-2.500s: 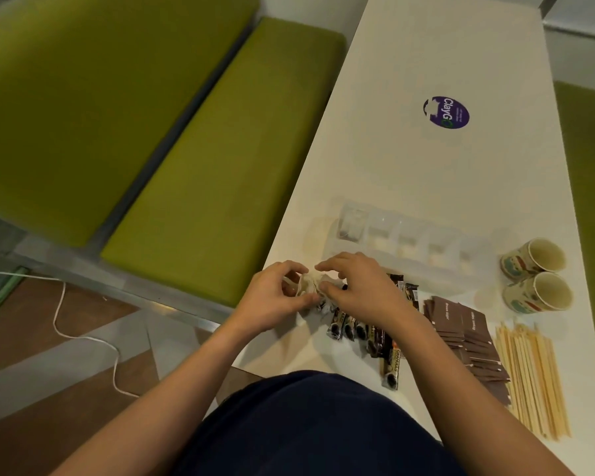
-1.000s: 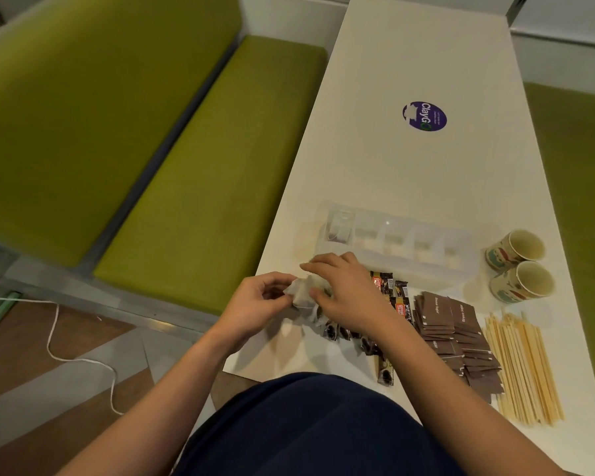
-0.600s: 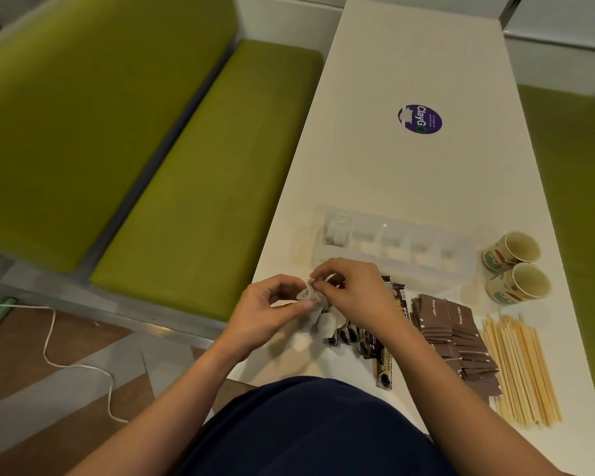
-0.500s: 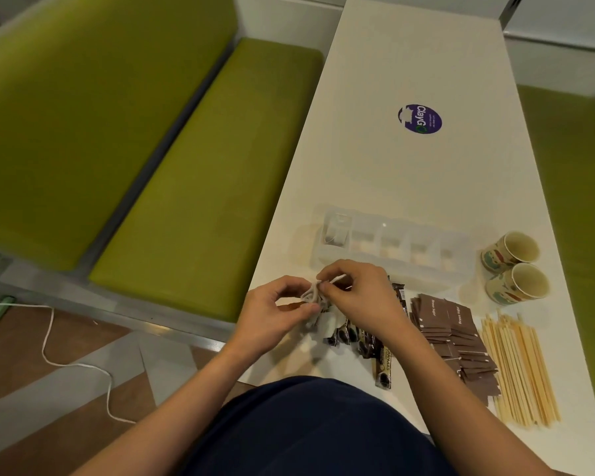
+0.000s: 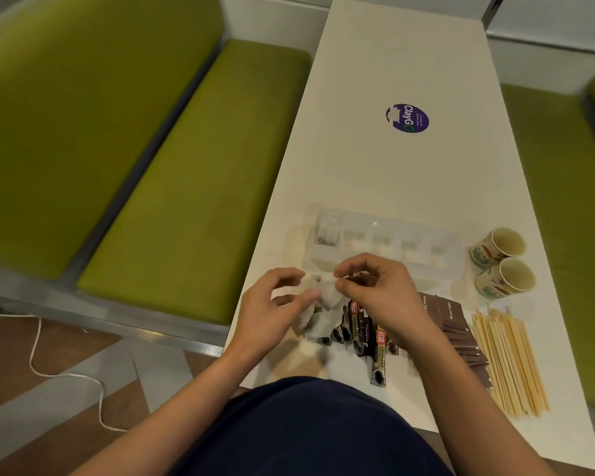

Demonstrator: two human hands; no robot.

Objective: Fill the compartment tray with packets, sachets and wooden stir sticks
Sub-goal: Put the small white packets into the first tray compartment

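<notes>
Two cups (image 5: 505,280) right of the right hand (image 5: 382,293); sticker (image 5: 407,118) beyond it; bench (image 5: 186,187) and cable (image 5: 35,355) left of the left hand (image 5: 268,314).

The person wears a dark navy garment (image 5: 310,427), plain and smooth, with no print showing. Both arms are uncovered from the left grip (image 5: 272,310) and the right grip (image 5: 382,290) back to the frame's edge.

white sachets (image 5: 320,304) blurred (kind unclear) | coffee sticks (image 5: 378,362) part-hidden under right hand (image 5: 382,290)
</notes>
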